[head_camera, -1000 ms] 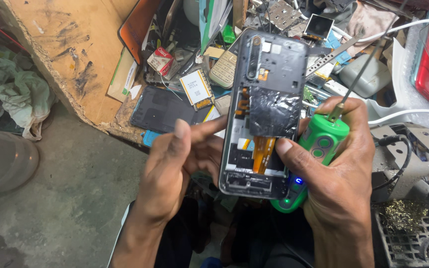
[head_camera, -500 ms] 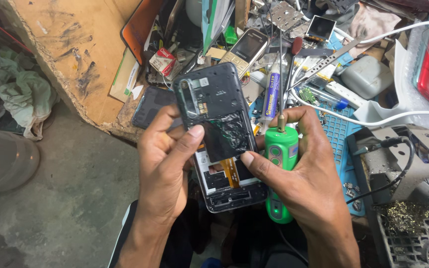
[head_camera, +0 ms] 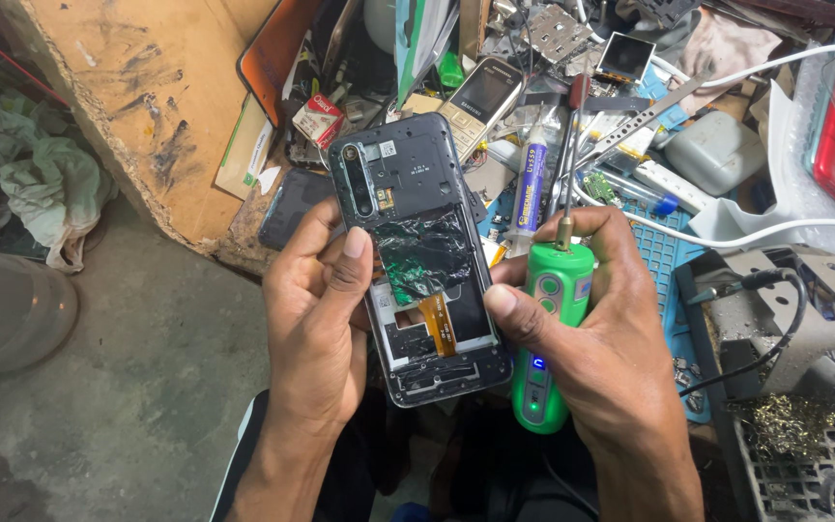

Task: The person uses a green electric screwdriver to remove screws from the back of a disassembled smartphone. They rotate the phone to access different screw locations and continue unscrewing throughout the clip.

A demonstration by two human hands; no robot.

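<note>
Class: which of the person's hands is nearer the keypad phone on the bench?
Left. The left hand lies below-left of the keypad phone; the right hand sits farther, below-right.

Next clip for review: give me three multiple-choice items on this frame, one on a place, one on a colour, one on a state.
1. Where is the keypad phone?
A. on the cluttered bench beyond the opened phone
B. in the left hand
C. on the floor

2. What colour is the electric screwdriver?
A. red
B. green
C. black

3. What state is the opened phone in?
A. back cover off, insides showing
B. fully closed
C. snapped in two

Answers: 1 A, it lies among the tools above the held phone. 2 B, its body in the right hand is green. 3 A, the left hand holds it with the orange flex cable and foil exposed.
</note>
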